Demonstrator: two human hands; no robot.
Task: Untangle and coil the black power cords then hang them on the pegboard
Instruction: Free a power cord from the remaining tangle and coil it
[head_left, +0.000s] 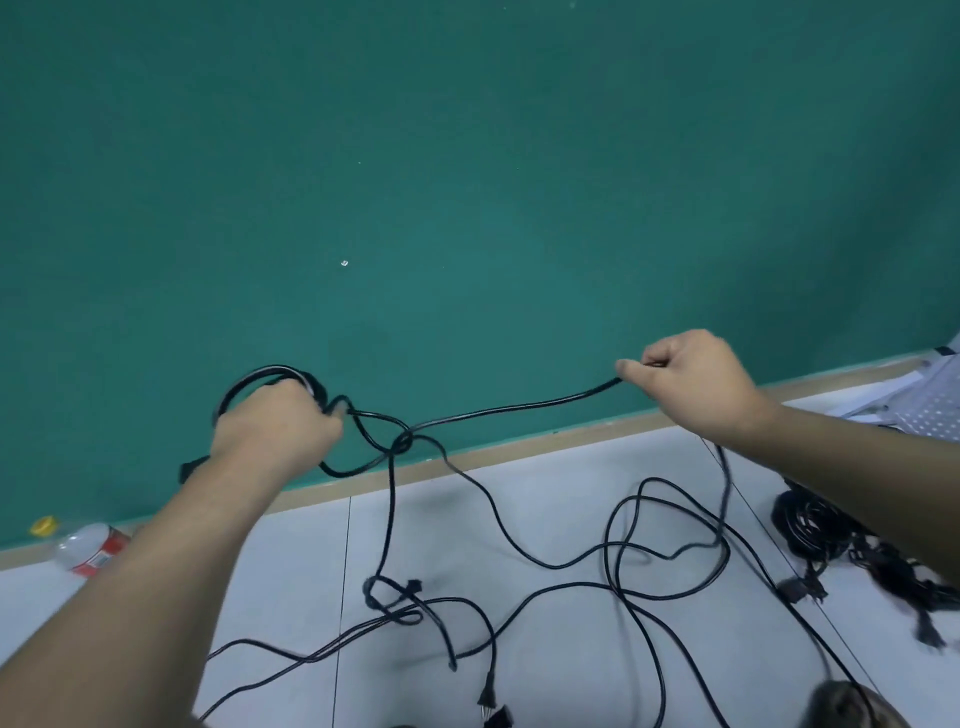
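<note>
Knot (405, 441) in black power cord (519, 409), mid-air between left hand (275, 421), gripping coiled loops (260, 374), and right hand (696, 379), pinching taut strand. Loose cords (607, 540) tangled on floor (291, 571) below. Risk: further pull apart tightening knot, dragging floor tangle, loosening held coil.

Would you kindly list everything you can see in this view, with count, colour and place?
coil: one, black, raised at left
knot: one, black, mid-air, centre
taut cord: one, black, from the knot up to the right
loose cords: several, black, tangled on the floor
bundle: one, black, floor at right
plug: one, black, floor, bottom centre
pegboard: one, white, far right edge
bottle: one, clear with red label, lying by the skirting, left
round item: one, yellow, beside the bottle
wall: one, green, ahead
skirting: one, tan, foot of the wall
floor: one, white tiles
left hand: one, grips the coil
right hand: one, pinches the taut cord
</note>
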